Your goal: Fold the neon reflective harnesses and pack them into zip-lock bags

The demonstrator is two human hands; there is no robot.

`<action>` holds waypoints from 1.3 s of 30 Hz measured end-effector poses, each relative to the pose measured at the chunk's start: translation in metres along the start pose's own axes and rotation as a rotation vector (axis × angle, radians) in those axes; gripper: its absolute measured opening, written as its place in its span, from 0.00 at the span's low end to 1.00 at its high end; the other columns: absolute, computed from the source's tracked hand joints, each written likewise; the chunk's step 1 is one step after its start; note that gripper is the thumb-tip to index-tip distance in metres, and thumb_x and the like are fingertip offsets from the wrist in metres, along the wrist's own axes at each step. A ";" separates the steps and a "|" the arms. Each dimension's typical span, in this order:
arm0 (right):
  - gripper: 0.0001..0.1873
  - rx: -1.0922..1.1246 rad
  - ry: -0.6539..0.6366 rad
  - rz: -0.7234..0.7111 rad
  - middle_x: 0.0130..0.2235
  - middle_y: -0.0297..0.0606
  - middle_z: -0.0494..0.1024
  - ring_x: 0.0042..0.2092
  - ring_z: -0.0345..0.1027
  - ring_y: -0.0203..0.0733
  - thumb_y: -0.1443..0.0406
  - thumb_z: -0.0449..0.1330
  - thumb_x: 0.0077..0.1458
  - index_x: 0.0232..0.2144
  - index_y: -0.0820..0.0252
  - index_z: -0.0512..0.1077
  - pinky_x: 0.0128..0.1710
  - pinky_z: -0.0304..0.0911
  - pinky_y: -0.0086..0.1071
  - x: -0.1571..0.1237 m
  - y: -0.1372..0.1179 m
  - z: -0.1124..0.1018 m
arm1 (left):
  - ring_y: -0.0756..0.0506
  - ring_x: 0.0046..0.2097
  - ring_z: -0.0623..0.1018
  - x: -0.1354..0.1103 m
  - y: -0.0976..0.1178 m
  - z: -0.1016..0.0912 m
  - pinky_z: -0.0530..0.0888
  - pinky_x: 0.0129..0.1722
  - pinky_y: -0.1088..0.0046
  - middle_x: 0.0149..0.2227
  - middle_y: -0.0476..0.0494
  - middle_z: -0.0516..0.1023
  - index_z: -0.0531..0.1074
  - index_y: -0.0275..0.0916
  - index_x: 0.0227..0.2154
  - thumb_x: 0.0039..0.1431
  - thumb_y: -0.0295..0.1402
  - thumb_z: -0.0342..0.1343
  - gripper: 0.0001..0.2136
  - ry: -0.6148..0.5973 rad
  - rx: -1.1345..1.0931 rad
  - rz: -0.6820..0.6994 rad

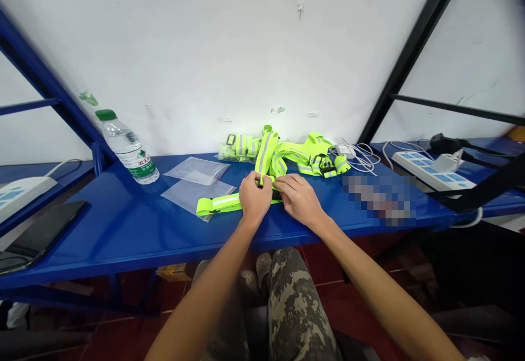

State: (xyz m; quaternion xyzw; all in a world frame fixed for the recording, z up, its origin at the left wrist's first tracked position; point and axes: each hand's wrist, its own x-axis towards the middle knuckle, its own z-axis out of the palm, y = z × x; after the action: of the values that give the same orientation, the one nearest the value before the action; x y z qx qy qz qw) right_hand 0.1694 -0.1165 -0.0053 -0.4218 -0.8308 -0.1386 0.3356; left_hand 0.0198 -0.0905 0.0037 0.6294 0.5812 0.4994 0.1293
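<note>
A neon yellow reflective safety harness (266,156) lies on the blue metal table (123,230), its silver-striped straps tangled with black buckles. My left hand (255,199) grips a strap of it near the table's front edge. My right hand (298,199) sits just beside, its fingers pinching the same strap close to a black buckle. One strap end (217,204) stretches left across a clear plastic bag (197,197). Under my hands, part of the strap is hidden.
A second plastic bag (197,169) and a water bottle (127,147) lie to the left. White cables (361,158) and a blurred object (379,199) are on the right. Power strips (430,170) sit on side shelves, with a dark tablet (36,235) at left.
</note>
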 end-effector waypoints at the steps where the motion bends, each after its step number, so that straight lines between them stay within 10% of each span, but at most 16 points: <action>1: 0.17 -0.015 -0.004 -0.010 0.49 0.42 0.79 0.52 0.65 0.50 0.74 0.53 0.59 0.47 0.60 0.75 0.51 0.62 0.43 0.002 -0.001 0.001 | 0.44 0.35 0.73 0.000 -0.001 -0.002 0.66 0.38 0.67 0.29 0.45 0.73 0.63 0.41 0.24 0.58 0.33 0.50 0.08 0.025 0.103 0.015; 9: 0.15 -0.122 -0.312 0.013 0.49 0.43 0.80 0.47 0.70 0.46 0.73 0.53 0.61 0.45 0.60 0.76 0.46 0.63 0.38 0.009 -0.012 0.006 | 0.39 0.46 0.74 0.000 -0.019 -0.007 0.68 0.47 0.63 0.41 0.38 0.75 0.66 0.38 0.39 0.56 0.26 0.51 0.08 -0.114 0.365 0.002; 22: 0.14 -0.066 -0.340 0.113 0.46 0.43 0.80 0.47 0.73 0.44 0.68 0.52 0.64 0.41 0.58 0.78 0.43 0.67 0.34 0.006 -0.023 0.011 | 0.35 0.51 0.70 -0.013 -0.014 -0.011 0.65 0.48 0.59 0.46 0.35 0.73 0.72 0.38 0.42 0.60 0.28 0.50 0.09 -0.163 0.471 0.119; 27: 0.14 -0.068 -0.305 0.126 0.47 0.41 0.80 0.48 0.72 0.44 0.67 0.51 0.66 0.41 0.57 0.78 0.46 0.66 0.34 0.003 -0.027 0.012 | 0.31 0.53 0.69 -0.002 -0.013 -0.041 0.64 0.50 0.53 0.49 0.30 0.74 0.71 0.39 0.50 0.66 0.47 0.43 0.21 -0.187 0.634 0.246; 33: 0.14 -0.043 -0.253 0.166 0.50 0.40 0.80 0.51 0.71 0.45 0.67 0.52 0.66 0.43 0.57 0.78 0.49 0.67 0.36 -0.001 -0.029 0.013 | 0.28 0.46 0.76 0.045 -0.028 -0.097 0.66 0.49 0.50 0.39 0.29 0.80 0.76 0.40 0.35 0.56 0.61 0.46 0.28 -0.625 0.793 -0.004; 39: 0.15 -0.012 -0.233 0.184 0.52 0.39 0.79 0.52 0.71 0.46 0.67 0.52 0.65 0.46 0.58 0.78 0.51 0.68 0.39 -0.005 -0.028 0.016 | 0.38 0.35 0.77 0.063 -0.042 -0.125 0.69 0.37 0.67 0.28 0.40 0.79 0.73 0.40 0.29 0.46 0.58 0.60 0.23 -0.718 0.741 -0.160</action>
State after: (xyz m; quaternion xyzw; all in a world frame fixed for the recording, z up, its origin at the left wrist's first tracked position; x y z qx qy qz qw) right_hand 0.1423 -0.1284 -0.0185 -0.5112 -0.8212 -0.0626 0.2456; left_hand -0.1136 -0.0759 0.0615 0.7182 0.6842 0.0015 0.1265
